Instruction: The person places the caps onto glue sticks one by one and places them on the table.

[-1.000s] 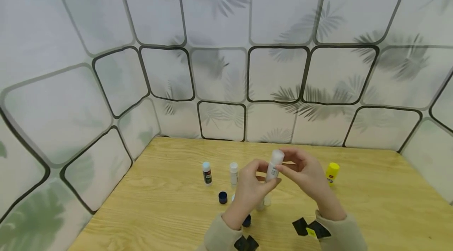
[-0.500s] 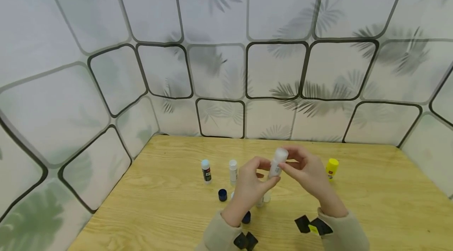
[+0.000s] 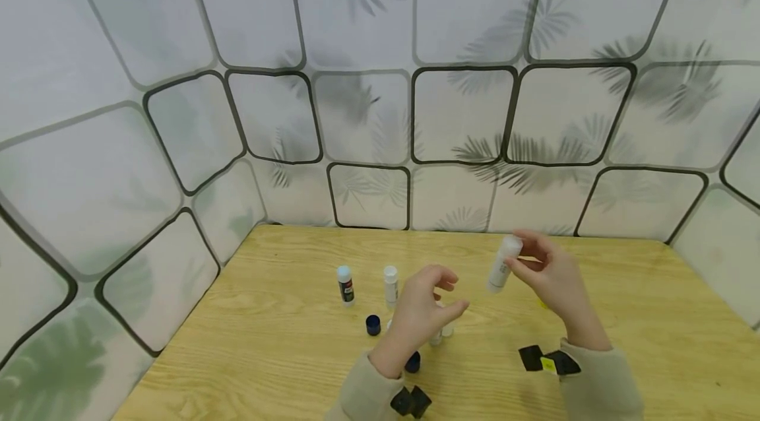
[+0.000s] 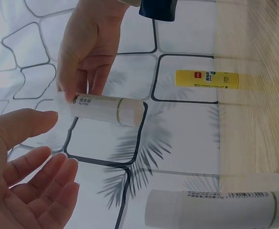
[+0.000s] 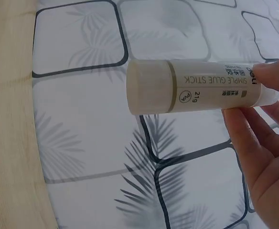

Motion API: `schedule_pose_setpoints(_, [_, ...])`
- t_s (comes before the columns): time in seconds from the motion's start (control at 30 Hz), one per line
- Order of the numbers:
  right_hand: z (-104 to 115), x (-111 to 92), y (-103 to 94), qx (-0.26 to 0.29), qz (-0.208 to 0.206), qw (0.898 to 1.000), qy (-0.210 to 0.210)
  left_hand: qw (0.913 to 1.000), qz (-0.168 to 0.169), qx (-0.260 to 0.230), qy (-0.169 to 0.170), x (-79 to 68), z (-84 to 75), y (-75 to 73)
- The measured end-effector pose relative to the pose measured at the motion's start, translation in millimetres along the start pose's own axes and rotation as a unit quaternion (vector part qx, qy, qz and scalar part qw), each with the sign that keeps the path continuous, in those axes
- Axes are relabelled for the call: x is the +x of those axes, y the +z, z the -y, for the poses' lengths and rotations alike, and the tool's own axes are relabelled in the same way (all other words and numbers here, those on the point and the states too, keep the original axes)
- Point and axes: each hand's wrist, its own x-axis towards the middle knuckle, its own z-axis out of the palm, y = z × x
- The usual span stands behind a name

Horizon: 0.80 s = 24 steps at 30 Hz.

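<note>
My right hand (image 3: 555, 276) pinches a white glue stick (image 3: 502, 267) near its top, tilted above the table. In the right wrist view its label reads "SIMPLE GLUE STICK", with the thumb and fingers at the label end. To its left, my left hand (image 3: 418, 309) is raised with fingers parted and loosely bent, holding nothing. The left wrist view shows a gap between those fingertips (image 4: 72, 164) and the held stick. Under the left hand a small white glue stick (image 3: 436, 336) is partly hidden.
On the wooden table (image 3: 267, 368) stand a white glue stick (image 3: 390, 288) and a dark-labelled one with a pale blue cap (image 3: 346, 286). Two navy caps (image 3: 373, 325) lie nearer. A yellow glue stick (image 4: 206, 79) is mostly behind the right hand in the head view. A patterned curtain (image 3: 368, 117) encloses the back.
Both hands were on the white glue stick earlier. The left hand has let go of it, and the right hand has carried it up and to the right.
</note>
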Motion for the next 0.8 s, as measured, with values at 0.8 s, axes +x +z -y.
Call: schedule_pose_setpoints(0.8, [-57, -1, -15.0, -0.12, 0.071, 0.986, 0.091, 0.9995, 0.017, -0.021, -0.017, 0.6, -0.2, -1.3])
